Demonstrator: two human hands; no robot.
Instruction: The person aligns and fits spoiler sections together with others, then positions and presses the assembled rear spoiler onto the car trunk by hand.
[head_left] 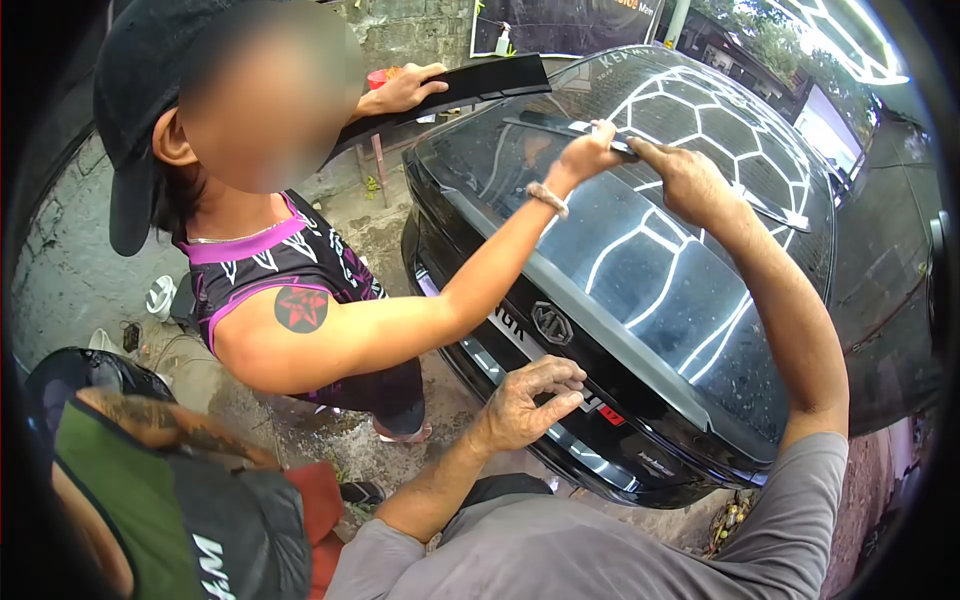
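Note:
My right hand (695,185) reaches over the black car's rear window, its thumb and index finger closed on the end of a dark strip (622,149). A co-worker's hand (590,155), with a band at the wrist, touches the same piece beside my fingertips. My left hand (532,402) hovers above the car's rear edge, near the badge (551,323), its fingers slightly bent and apart with nothing in them. The co-worker's other hand (402,90) holds a long black panel (480,85) at the window's far left.
The capped co-worker (290,330) stands close on the left, one arm stretched across in front of me. Another person in a green and black top (150,500) is at the lower left. The car's trunk lid (640,350) lies between my arms. A spray bottle (502,40) is behind the car.

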